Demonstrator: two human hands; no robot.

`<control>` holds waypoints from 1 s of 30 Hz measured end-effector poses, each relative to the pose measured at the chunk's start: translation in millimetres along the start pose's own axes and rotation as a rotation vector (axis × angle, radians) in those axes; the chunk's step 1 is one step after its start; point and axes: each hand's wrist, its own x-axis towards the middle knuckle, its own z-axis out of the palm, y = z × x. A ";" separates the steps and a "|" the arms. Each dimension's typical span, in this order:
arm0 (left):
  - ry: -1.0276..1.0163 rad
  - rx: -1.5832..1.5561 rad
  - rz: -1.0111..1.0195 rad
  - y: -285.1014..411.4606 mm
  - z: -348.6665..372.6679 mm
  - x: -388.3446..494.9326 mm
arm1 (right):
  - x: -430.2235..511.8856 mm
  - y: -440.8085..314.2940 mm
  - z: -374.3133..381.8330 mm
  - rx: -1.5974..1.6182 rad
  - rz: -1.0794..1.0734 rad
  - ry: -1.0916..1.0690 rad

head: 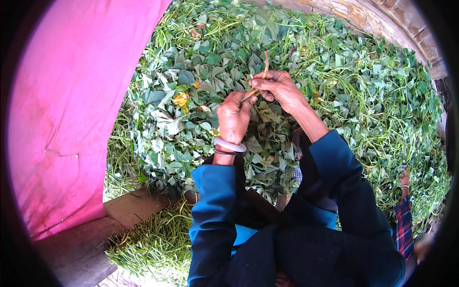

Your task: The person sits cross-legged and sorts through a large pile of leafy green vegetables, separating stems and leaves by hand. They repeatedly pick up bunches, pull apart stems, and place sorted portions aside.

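My left hand (235,116), with a pale bangle and a dark band at its wrist, grips a thin brownish plant stem (265,66). My right hand (278,88) pinches the same stem farther up, close beside the left fingertips. The stem's reddish end sticks up above the right hand. Both hands are over a broad heap of cut green leaves and stalks (215,61). A yellow leaf (181,99) lies in the heap, left of my hands. My fingers hide part of the stem.
A pink cloth (68,107) hangs at the left. Below it runs a wooden beam (75,244), beside a pile of green stalks (157,244). A curved wooden edge (344,14) borders the heap at the top right. Another person's hand (405,177) and plaid sleeve show at the far right.
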 end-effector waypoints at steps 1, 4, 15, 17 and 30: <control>-0.036 -0.016 -0.109 4.3 -8.4 -0.6 | -0.3 -1.0 -3.0 0.063 0.035 -0.024; 0.034 0.121 -0.151 20.6 -48.9 -12.6 | 3.3 6.3 -21.8 -0.007 0.110 -0.064; 0.444 0.668 -0.747 88.2 -340.4 -313.0 | 12.4 317.7 -151.1 -1.339 0.551 -0.122; 0.469 0.613 -0.910 115.5 -396.2 -386.1 | 7.2 363.7 -165.9 -1.429 0.533 -0.081; 0.625 0.530 -1.473 -9.1 -388.3 -575.7 | 59.8 359.0 -173.3 -1.465 0.225 0.022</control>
